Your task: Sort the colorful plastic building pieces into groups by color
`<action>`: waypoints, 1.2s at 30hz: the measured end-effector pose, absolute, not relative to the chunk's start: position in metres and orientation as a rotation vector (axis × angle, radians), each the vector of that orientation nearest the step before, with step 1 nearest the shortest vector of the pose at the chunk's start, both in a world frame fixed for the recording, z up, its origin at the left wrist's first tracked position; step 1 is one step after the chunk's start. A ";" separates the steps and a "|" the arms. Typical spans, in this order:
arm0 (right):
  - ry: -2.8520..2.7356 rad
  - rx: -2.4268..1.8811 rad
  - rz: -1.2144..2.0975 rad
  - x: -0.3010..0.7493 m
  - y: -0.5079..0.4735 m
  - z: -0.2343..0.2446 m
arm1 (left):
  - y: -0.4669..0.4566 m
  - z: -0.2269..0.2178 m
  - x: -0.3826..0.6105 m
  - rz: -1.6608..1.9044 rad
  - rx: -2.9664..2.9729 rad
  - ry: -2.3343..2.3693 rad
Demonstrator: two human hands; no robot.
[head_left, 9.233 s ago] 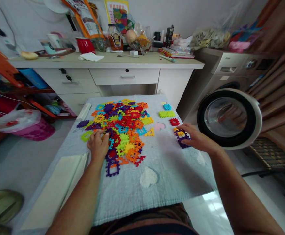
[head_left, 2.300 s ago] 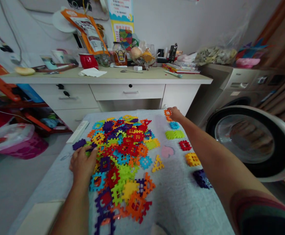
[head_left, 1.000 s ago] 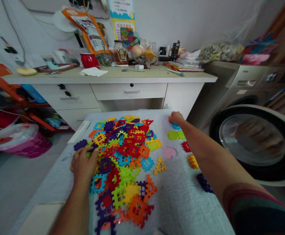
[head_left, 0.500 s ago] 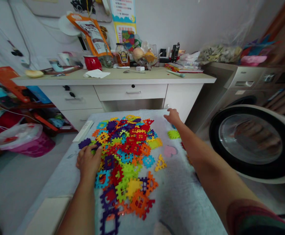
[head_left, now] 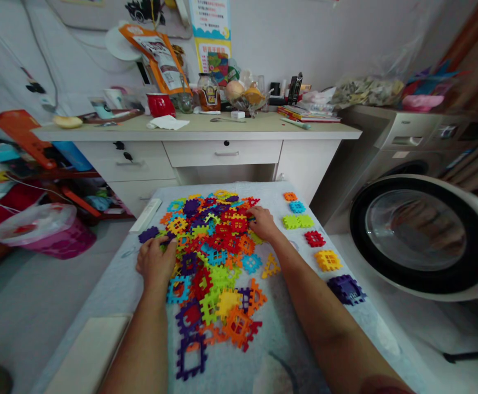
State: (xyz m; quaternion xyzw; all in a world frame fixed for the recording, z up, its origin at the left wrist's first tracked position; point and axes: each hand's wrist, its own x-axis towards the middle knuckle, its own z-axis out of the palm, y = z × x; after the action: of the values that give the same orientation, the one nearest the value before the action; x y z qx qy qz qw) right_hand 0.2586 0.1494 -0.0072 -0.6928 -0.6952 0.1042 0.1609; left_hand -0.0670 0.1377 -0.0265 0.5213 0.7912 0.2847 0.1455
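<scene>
A heap of colourful interlocking plastic tiles (head_left: 212, 257) lies on a light blue towel (head_left: 300, 334) over a small table. My left hand (head_left: 155, 264) rests on the heap's left edge, fingers curled over some tiles. My right hand (head_left: 262, 222) lies on the heap's right side, fingers bent down onto red and yellow tiles. Along the right edge runs a row of sorted piles: orange (head_left: 290, 196), blue (head_left: 297, 207), green (head_left: 298, 221), red (head_left: 315, 238), yellow (head_left: 327, 260) and purple (head_left: 346, 289).
A cluttered white desk (head_left: 206, 143) with drawers stands beyond the table. A washing machine with its round door (head_left: 419, 235) open is at the right. A pink basket with a plastic bag (head_left: 41, 232) sits on the floor at left. A pale board (head_left: 86, 355) lies near left.
My right hand has drawn back from the far right corner, by the orange pile, to the heap's right side. My left hand has stayed on the heap's left edge.
</scene>
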 end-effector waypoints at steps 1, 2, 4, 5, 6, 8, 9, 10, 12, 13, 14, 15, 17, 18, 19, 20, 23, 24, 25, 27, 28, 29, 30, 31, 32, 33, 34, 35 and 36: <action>-1.972 -1.979 0.288 0.258 0.149 -0.008 | 0.138 -0.027 -0.067 0.818 1.497 2.279; -1.954 -1.974 0.277 0.258 0.148 -0.009 | 0.139 -0.027 -0.067 0.815 1.493 2.278; -1.915 -1.937 0.260 0.259 0.147 -0.012 | 0.140 -0.027 -0.067 0.814 1.485 2.281; -1.893 -1.905 0.258 0.260 0.147 -0.013 | 0.140 -0.026 -0.067 0.814 1.481 2.283; -1.868 -1.867 0.260 0.260 0.147 -0.015 | 0.140 -0.026 -0.066 0.815 1.476 2.287; -1.808 -1.773 0.263 0.264 0.148 -0.016 | 0.140 -0.025 -0.065 0.815 1.468 2.294; -1.771 -1.723 0.260 0.266 0.149 -0.016 | 0.140 -0.024 -0.065 0.815 1.464 2.297; -1.727 -1.677 0.258 0.269 0.151 -0.015 | 0.140 -0.024 -0.065 0.816 1.464 2.299; -1.634 -1.601 0.275 0.275 0.153 -0.012 | 0.139 -0.022 -0.064 0.820 1.467 2.299; -1.592 -1.574 0.302 0.279 0.154 -0.011 | 0.139 -0.021 -0.064 0.823 1.468 2.297; -1.553 -1.556 0.342 0.282 0.155 -0.010 | 0.139 -0.021 -0.064 0.824 1.467 2.295; -1.519 -1.552 0.390 0.284 0.155 -0.010 | 0.138 -0.020 -0.064 0.822 1.467 2.293; -1.470 -1.575 0.484 0.287 0.155 -0.012 | 0.138 -0.020 -0.064 0.818 1.465 2.288; -1.457 -1.604 0.511 0.288 0.155 -0.013 | 0.138 -0.019 -0.064 0.816 1.465 2.286; -1.454 -1.640 0.517 0.288 0.154 -0.015 | 0.138 -0.019 -0.064 0.814 1.463 2.285; -1.465 -1.680 0.497 0.288 0.153 -0.016 | 0.137 -0.019 -0.063 0.814 1.460 2.284; -1.557 -1.770 0.366 0.285 0.151 -0.017 | 0.137 -0.018 -0.063 0.824 1.451 2.279; -1.607 -1.786 0.339 0.285 0.151 -0.015 | 0.137 -0.018 -0.063 0.827 1.448 2.277; -1.667 -1.797 0.327 0.284 0.150 -0.014 | 0.137 -0.018 -0.063 0.830 1.445 2.275; -1.803 -1.825 0.320 0.281 0.149 -0.009 | 0.137 -0.019 -0.063 0.834 1.439 2.275; -1.871 -1.845 0.313 0.279 0.149 -0.007 | 0.137 -0.019 -0.064 0.834 1.437 2.275; -1.932 -1.867 0.301 0.277 0.149 -0.004 | 0.137 -0.019 -0.064 0.833 1.437 2.274; -1.980 -1.888 0.288 0.275 0.148 -0.002 | 0.137 -0.020 -0.064 0.834 1.438 2.274; -2.012 -1.912 0.276 0.273 0.148 0.001 | 0.137 -0.020 -0.064 0.838 1.439 2.273; -2.033 -1.936 0.266 0.271 0.149 0.003 | 0.137 -0.020 -0.064 0.843 1.441 2.272; -2.040 -1.965 0.255 0.270 0.149 0.005 | 0.138 -0.020 -0.064 0.848 1.442 2.272; -2.038 -2.002 0.245 0.268 0.150 0.008 | 0.138 -0.020 -0.064 0.851 1.443 2.271; -2.037 -2.043 0.240 0.268 0.150 0.011 | 0.138 -0.020 -0.064 0.850 1.445 2.270; -2.046 -2.081 0.244 0.267 0.151 0.014 | 0.138 -0.020 -0.065 0.847 1.446 2.270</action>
State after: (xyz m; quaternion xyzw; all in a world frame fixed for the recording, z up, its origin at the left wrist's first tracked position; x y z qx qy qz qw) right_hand 0.2673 0.1507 0.0141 -0.7064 -0.6948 0.0828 0.1064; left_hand -0.0646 0.1382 -0.0204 0.5059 0.7943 0.2964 0.1593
